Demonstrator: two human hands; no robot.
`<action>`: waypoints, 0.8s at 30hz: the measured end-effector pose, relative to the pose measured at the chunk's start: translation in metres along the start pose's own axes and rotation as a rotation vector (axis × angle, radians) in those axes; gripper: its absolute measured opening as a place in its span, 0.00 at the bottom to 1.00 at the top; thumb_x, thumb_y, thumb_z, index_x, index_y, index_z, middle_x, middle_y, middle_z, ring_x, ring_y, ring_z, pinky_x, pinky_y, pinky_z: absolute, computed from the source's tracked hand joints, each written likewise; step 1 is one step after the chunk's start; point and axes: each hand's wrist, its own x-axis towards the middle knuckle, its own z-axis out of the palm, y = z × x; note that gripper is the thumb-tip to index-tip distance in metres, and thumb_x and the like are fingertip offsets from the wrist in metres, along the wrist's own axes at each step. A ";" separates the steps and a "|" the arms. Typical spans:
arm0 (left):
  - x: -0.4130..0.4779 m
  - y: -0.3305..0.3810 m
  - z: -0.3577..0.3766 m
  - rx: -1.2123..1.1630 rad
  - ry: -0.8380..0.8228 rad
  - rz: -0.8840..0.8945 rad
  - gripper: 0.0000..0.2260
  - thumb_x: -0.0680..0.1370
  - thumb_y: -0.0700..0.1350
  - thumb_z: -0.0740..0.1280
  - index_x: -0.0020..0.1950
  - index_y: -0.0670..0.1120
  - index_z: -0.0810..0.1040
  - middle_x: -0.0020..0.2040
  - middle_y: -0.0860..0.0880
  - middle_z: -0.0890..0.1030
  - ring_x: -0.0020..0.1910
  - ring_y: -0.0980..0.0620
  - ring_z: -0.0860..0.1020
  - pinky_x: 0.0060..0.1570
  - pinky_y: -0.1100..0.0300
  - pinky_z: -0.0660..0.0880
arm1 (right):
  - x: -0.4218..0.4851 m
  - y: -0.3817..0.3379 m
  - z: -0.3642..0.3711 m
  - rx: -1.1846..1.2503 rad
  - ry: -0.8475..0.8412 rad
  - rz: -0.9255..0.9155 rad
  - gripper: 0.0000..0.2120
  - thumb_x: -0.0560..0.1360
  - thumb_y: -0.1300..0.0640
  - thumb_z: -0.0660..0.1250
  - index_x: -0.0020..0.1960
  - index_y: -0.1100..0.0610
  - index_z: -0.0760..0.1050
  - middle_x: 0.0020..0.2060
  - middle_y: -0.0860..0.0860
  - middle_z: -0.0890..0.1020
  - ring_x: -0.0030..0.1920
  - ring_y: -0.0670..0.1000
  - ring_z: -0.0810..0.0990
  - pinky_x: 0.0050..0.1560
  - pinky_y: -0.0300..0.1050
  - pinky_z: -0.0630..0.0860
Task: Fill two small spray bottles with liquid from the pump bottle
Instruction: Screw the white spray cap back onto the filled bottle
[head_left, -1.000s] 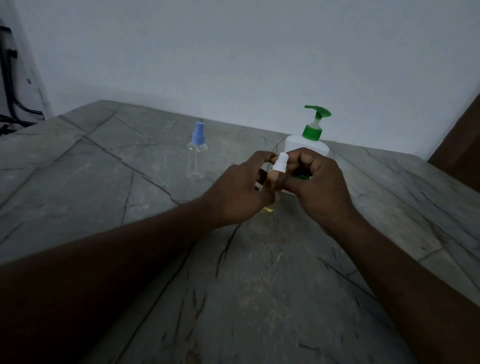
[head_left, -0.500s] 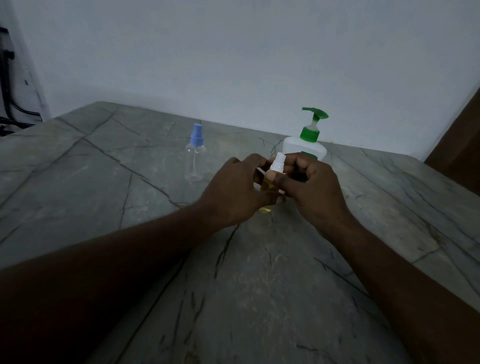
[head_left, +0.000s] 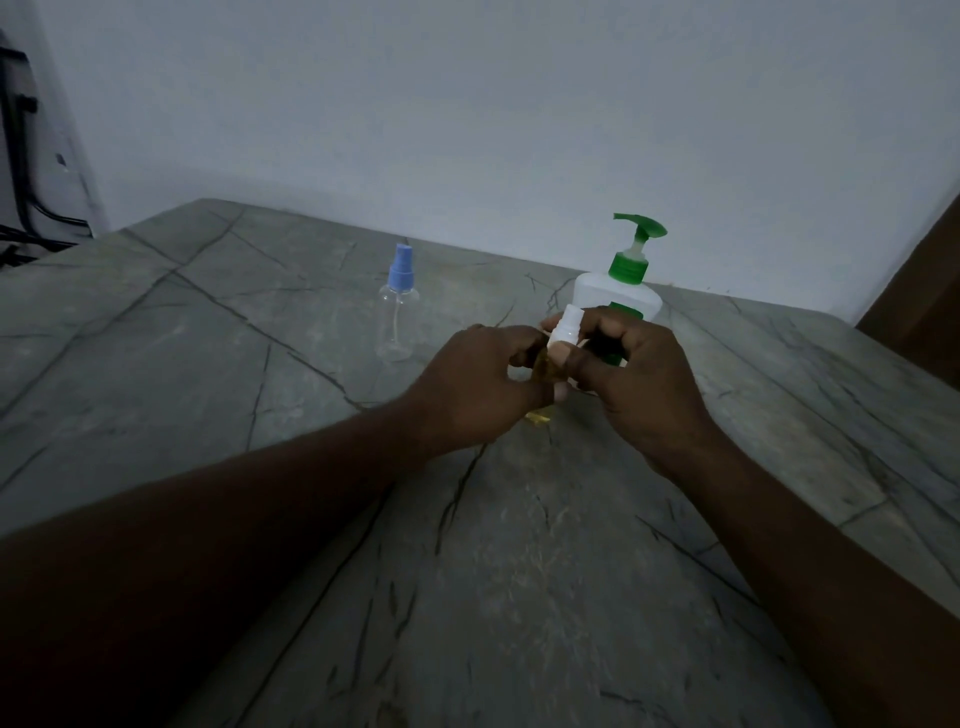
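A small spray bottle with yellowish liquid (head_left: 540, 415) stands on the table between my hands, mostly hidden by them. My left hand (head_left: 478, 389) wraps its body. My right hand (head_left: 644, 384) pinches its white spray cap (head_left: 566, 325) at the top. Behind my hands stands the white pump bottle (head_left: 608, 296) with a green pump head, its lower part hidden. A second small spray bottle (head_left: 397, 306), clear with a blue cap, stands upright to the left, apart from both hands.
The grey stone table (head_left: 208, 364) with dark crack lines runs to a pale wall at the back. Dark cables (head_left: 21, 156) hang at the far left. A brown edge (head_left: 919, 291) shows at the far right.
Both hands stay on the small bottle and its white cap with only slight finger shifts. The view has shifted a little.
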 end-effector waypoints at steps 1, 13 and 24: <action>0.000 0.001 -0.001 0.001 -0.005 -0.008 0.12 0.76 0.51 0.75 0.57 0.50 0.84 0.51 0.57 0.84 0.47 0.70 0.78 0.45 0.76 0.68 | 0.000 0.000 -0.001 0.009 -0.005 -0.007 0.15 0.77 0.54 0.74 0.64 0.54 0.82 0.58 0.49 0.85 0.57 0.47 0.82 0.62 0.50 0.80; 0.001 0.006 0.004 0.145 0.105 0.015 0.13 0.73 0.55 0.76 0.54 0.50 0.83 0.42 0.59 0.77 0.41 0.63 0.71 0.40 0.73 0.58 | -0.001 -0.004 0.003 -0.111 0.096 -0.037 0.12 0.74 0.55 0.77 0.56 0.58 0.84 0.50 0.49 0.84 0.47 0.39 0.78 0.50 0.30 0.72; 0.005 -0.004 0.005 0.299 0.078 -0.031 0.20 0.72 0.62 0.74 0.56 0.51 0.81 0.46 0.52 0.83 0.46 0.52 0.76 0.45 0.55 0.75 | -0.005 -0.003 0.008 -0.061 0.054 0.027 0.15 0.76 0.47 0.74 0.59 0.54 0.83 0.53 0.50 0.86 0.50 0.47 0.84 0.54 0.47 0.83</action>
